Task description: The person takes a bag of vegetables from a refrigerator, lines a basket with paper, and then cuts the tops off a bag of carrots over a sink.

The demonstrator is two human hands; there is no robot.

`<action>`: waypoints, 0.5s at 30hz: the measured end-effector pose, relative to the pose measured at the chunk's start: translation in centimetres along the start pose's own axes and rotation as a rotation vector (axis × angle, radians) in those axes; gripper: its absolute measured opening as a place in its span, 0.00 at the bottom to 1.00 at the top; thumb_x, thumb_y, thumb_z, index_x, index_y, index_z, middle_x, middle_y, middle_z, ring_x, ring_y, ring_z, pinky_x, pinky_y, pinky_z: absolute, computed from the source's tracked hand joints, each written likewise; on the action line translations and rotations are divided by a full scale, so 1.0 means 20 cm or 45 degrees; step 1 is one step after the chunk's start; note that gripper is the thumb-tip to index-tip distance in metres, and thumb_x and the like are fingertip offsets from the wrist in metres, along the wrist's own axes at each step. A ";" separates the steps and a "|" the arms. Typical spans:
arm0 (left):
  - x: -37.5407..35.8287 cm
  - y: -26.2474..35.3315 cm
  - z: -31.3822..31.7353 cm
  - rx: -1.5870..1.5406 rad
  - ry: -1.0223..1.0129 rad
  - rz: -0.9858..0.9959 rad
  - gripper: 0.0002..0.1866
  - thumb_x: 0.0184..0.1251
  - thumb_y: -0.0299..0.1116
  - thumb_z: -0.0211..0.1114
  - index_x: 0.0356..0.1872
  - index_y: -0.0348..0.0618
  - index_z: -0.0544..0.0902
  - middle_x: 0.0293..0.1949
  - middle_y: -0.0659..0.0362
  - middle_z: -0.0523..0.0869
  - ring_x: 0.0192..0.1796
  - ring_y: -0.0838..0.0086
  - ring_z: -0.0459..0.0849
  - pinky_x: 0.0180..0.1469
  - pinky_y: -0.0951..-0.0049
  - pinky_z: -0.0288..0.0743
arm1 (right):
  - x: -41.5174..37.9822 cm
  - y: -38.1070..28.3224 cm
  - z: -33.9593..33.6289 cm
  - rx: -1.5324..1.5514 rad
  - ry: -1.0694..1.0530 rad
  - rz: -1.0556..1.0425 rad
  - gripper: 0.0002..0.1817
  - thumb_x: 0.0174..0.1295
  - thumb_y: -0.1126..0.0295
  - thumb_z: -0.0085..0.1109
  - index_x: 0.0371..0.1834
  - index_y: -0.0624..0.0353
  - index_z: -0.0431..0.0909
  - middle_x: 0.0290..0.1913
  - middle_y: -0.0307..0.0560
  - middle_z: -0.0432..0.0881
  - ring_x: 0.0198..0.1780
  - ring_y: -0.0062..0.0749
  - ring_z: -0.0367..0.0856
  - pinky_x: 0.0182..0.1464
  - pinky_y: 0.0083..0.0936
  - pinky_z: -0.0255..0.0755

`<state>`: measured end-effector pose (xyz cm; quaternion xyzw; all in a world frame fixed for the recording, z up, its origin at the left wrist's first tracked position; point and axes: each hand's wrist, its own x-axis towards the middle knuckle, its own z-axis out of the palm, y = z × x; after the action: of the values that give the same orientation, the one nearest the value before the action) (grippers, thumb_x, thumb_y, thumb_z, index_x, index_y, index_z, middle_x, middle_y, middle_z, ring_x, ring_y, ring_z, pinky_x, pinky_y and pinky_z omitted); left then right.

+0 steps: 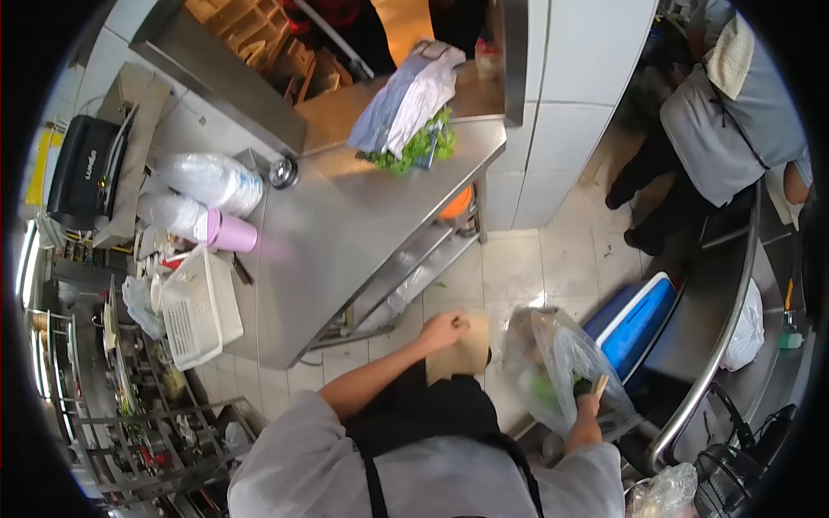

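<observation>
My left hand (443,331) is closed on the edge of a flat brown piece of paper or cardboard (466,356), held in front of my black apron (423,414). My right hand (587,411) grips a clear plastic bag (553,345) that hangs open at my right side. Something green shows through the bag's wall. A short, light wooden-looking piece (601,386) sticks up from the fingers of that hand.
Ahead stands a steel counter (345,233) bearing leafy greens (423,147), a cloth-like bundle (410,95), a pink cup (231,231) and a white basket (203,311). A blue cooler (637,324) lies right, near a steel sink edge (717,363). Another person (708,138) stands back right.
</observation>
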<state>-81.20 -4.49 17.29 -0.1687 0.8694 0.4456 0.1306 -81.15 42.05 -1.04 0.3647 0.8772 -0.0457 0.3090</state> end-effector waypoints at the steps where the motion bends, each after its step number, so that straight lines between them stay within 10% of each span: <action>1: -0.02 -0.04 -0.02 -0.065 0.029 0.003 0.18 0.56 0.45 0.61 0.39 0.40 0.79 0.32 0.46 0.82 0.35 0.55 0.82 0.38 0.62 0.73 | -0.01 -0.07 0.02 -0.041 -0.014 -0.174 0.18 0.54 0.62 0.56 0.45 0.60 0.78 0.50 0.58 0.78 0.53 0.47 0.77 0.54 0.39 0.70; 4: -0.08 -0.07 -0.11 -0.254 0.244 0.011 0.17 0.59 0.41 0.62 0.39 0.36 0.78 0.27 0.46 0.81 0.30 0.60 0.82 0.34 0.67 0.73 | -0.25 -0.45 0.02 0.342 0.399 -0.535 0.14 0.56 0.60 0.55 0.32 0.60 0.82 0.32 0.57 0.83 0.36 0.51 0.82 0.40 0.40 0.75; 8: -0.22 0.02 -0.25 -0.461 0.372 -0.052 0.16 0.63 0.39 0.60 0.40 0.33 0.76 0.23 0.51 0.79 0.27 0.74 0.80 0.31 0.74 0.72 | -1.01 -0.98 -0.24 1.250 -0.425 -1.212 0.13 0.62 0.63 0.56 0.39 0.64 0.79 0.26 0.39 0.78 0.24 0.16 0.70 0.28 0.16 0.68; 12: -0.39 0.14 -0.31 -0.875 0.358 0.209 0.14 0.65 0.33 0.59 0.45 0.32 0.76 0.35 0.61 0.81 0.33 0.86 0.76 0.33 0.82 0.71 | -1.82 -1.12 -0.51 1.195 -0.393 -1.607 0.17 0.63 0.68 0.55 0.53 0.64 0.72 0.46 0.49 0.78 0.37 0.26 0.79 0.34 0.20 0.74; 15: -0.57 0.23 -0.47 -1.048 0.207 0.404 0.20 0.66 0.31 0.58 0.56 0.32 0.72 0.50 0.53 0.80 0.50 0.73 0.79 0.54 0.73 0.71 | -2.14 -1.09 -0.59 1.328 -0.516 -1.666 0.22 0.63 0.71 0.53 0.60 0.66 0.66 0.57 0.54 0.73 0.50 0.33 0.78 0.44 0.23 0.75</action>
<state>-73.47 -7.57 30.26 -0.1056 0.6422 0.7543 -0.0862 -78.46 3.69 29.88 -0.1341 0.7058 -0.6759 0.1642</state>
